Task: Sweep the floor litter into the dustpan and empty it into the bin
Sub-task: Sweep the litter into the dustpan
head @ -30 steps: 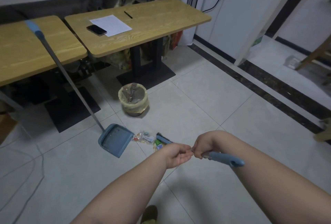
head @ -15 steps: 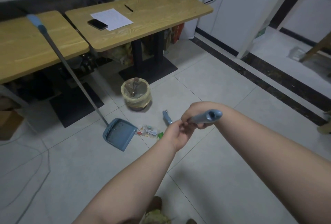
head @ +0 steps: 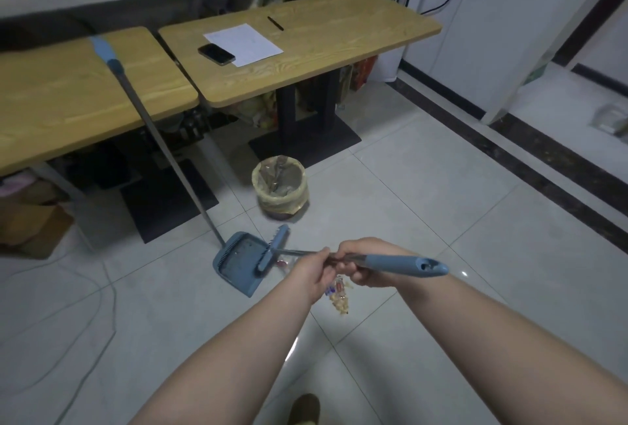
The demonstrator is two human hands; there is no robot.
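Both hands hold a broom by its handle [head: 401, 263]: my left hand [head: 314, 270] grips the thin metal shaft, my right hand [head: 363, 260] grips just behind it at the blue grip. The blue broom head [head: 273, 249] lies at the mouth of the blue dustpan [head: 238, 263], which stands on the tiled floor with its long handle [head: 163, 149] leaning on a table. Wrapper litter [head: 339, 299] lies on the floor under my hands; a small piece [head: 283, 261] shows by the broom head. A small bin [head: 280, 188] lined with a yellowish bag stands beyond the dustpan.
Two wooden tables [head: 306, 61] on black bases stand behind the bin; one carries a phone, paper and pen. A cardboard box [head: 30, 220] sits at the left and a cable [head: 102, 316] trails over the floor. My shoe [head: 304, 409] shows at the bottom.
The broom swung left, so its head went from right of the litter to the dustpan's mouth. Some litter now lies beneath my hands. The view shifted closer.
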